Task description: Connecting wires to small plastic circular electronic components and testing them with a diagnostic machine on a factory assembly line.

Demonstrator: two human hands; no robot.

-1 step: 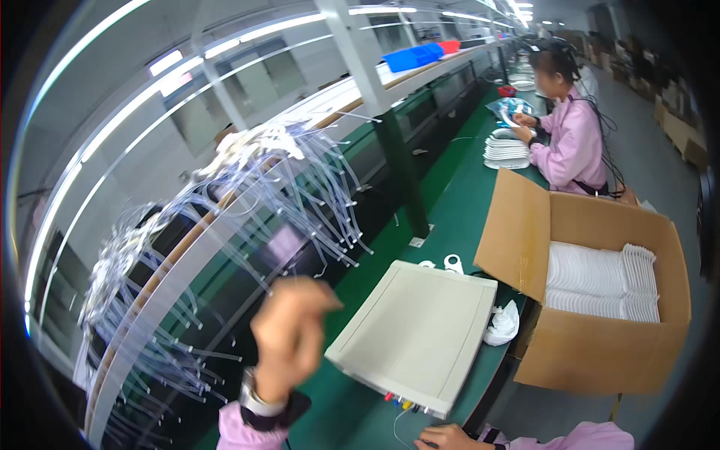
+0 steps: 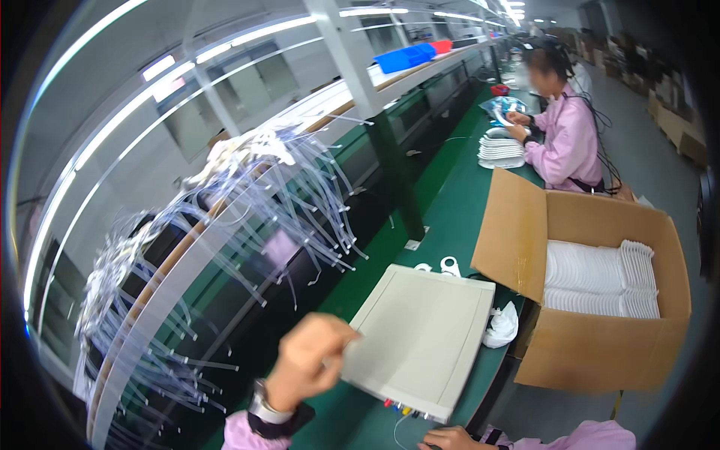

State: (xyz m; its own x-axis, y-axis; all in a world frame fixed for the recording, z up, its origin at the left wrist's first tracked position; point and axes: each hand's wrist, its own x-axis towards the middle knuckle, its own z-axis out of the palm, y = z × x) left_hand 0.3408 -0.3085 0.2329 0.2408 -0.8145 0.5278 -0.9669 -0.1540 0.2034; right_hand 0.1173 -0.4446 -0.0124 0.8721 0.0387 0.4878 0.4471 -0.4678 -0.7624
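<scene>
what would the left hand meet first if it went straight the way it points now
Probably the beige box: the left hand points toward its left side. The hand is blurred and its height is unclear, so it might pass over the top instead.

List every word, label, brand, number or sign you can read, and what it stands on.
None can be read.
Beige case: no legible lettering on its top.
Cardboard box: no legible print on the sides shown.
White cable bundle: any markings are too small to read.
</scene>
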